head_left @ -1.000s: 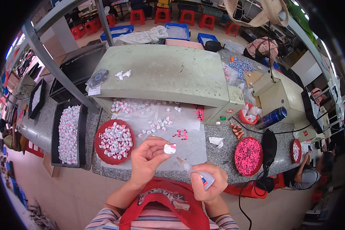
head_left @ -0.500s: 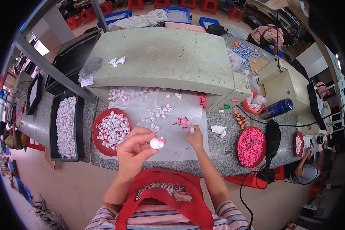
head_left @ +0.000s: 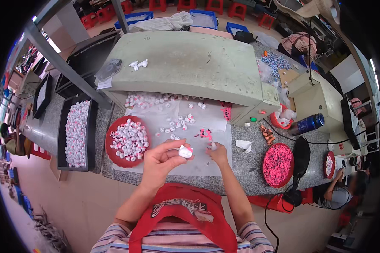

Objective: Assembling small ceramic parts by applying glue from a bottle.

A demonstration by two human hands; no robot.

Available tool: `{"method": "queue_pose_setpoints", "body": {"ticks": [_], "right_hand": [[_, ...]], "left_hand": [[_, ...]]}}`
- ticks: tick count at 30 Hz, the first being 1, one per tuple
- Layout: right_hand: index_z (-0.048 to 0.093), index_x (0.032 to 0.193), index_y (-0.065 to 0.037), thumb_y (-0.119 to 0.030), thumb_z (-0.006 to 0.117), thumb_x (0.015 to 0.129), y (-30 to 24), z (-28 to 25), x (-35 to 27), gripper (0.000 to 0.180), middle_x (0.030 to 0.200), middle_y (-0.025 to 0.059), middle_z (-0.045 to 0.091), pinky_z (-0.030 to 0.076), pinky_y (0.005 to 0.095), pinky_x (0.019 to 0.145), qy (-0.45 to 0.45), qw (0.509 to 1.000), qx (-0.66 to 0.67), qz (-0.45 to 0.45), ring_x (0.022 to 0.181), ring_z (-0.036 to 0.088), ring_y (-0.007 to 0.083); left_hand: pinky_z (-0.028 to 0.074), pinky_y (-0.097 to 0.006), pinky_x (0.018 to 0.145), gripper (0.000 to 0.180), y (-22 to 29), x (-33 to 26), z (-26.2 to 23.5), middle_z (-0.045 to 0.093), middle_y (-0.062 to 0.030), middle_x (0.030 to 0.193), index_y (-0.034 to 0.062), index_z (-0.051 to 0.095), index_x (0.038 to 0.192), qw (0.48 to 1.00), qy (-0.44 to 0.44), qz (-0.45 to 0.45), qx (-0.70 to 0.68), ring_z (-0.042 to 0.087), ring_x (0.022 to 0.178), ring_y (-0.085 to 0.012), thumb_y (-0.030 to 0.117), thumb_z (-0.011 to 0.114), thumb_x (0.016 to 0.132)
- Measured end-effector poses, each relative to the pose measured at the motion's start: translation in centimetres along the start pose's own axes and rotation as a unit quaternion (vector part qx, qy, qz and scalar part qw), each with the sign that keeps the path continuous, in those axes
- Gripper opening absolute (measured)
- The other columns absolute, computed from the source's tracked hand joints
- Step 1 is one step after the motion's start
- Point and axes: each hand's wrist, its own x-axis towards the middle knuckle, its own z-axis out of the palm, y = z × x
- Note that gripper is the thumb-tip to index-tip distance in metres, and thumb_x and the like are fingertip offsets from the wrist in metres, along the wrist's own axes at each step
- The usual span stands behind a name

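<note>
Between the thumb and fingers of my left hand [head_left: 161,159] is a small white toy head [head_left: 185,152] with a pink spot on its edge. My right hand [head_left: 218,154] is low over the white sheet [head_left: 194,166], its fingers drawn together around a small whitish thing [head_left: 214,146] that I cannot make out. Just beyond it lie several small pink and black pieces [head_left: 204,134]. Loose white toy heads [head_left: 184,122] are scattered on the sheet farther back. To the left, a red bowl [head_left: 109,159] is heaped with similar white heads.
A pale metal hood [head_left: 185,59] spans the back of the bench. At far left is a black tray [head_left: 93,139] of white pieces. On the right are a red bowl of pink pieces [head_left: 278,164], crumpled tissue [head_left: 243,145], a dark blue bottle [head_left: 308,124] and a black cable [head_left: 266,223].
My left hand has moved right with the toy head, which is turned so less pink shows. My right hand has shifted slightly toward me and right. The whole view has tilted a little.
</note>
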Motion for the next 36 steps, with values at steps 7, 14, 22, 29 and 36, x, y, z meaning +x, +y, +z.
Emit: {"method": "queue_pose_setpoints", "body": {"ticks": [7,14,22,29,36], "right_hand": [[0.062,0.089,-0.005,-0.006,0.073,0.063,-5.1,-3.7,-2.0,0.028,0.067,0.0012,0.058,0.044,0.0211,0.047,-0.14,0.882,0.388,0.226,0.057,0.055,0.0078],[0.06,0.08,-0.003,-0.01,0.072,0.066,-11.0,-7.7,-1.8,0.02,0.065,0.0015,0.058,0.043,0.0205,0.045,-0.088,0.926,0.358,0.085,0.055,0.054,0.0078],[0.06,0.082,-0.001,-0.011,0.067,0.07,-10.7,-8.1,-3.3,0.016,0.065,0.0037,0.056,0.033,0.0216,0.04,-0.134,0.834,0.509,0.163,0.05,0.049,0.01],[0.061,0.086,0.002,-0.008,0.066,0.071,-16.4,-16.9,-6.8,0.019,0.067,0.0066,0.059,0.034,0.0214,0.041,-0.15,0.853,0.499,-0.015,0.049,0.049,0.0102],[0.061,0.075,0.0,0.0,0.065,0.069,-20.6,-22.4,-8.5,0.008,0.071,0.0056,0.059,0.038,0.0194,0.043,-0.125,0.868,0.46,-0.134,0.053,0.052,0.0084]], "left_hand": [[0.049,-0.037,0.081,0.034,-0.1,-0.8,-0.3,0.056,-0.0164,0.104,-0.0034,0.052,0.104,0.999,-0.017,0.019,-0.035,0.058,0.094,-0.0254,-0.011,0.055,0.071],[0.046,-0.039,0.086,0.033,0.0,0.6,0.1,0.055,-0.0165,0.105,-0.0037,0.052,0.105,0.998,-0.016,0.012,-0.061,0.056,0.096,-0.0256,-0.011,0.054,0.073],[0.046,-0.038,0.086,0.033,-0.2,1.1,0.8,0.058,-0.0145,0.1,-0.0038,0.053,0.104,0.997,0.027,0.031,-0.059,0.057,0.092,-0.0251,-0.011,0.055,0.072],[0.049,-0.035,0.079,0.033,0.5,1.1,4.5,0.058,-0.0155,0.097,-0.0046,0.051,0.106,0.995,0.015,0.071,-0.071,0.059,0.088,-0.0262,-0.008,0.055,0.074],[0.049,-0.03,0.078,0.033,2.7,1.9,9.0,0.058,-0.0153,0.097,-0.0044,0.05,0.108,0.993,0.003,0.116,-0.015,0.059,0.088,-0.0248,-0.007,0.055,0.075]]}}
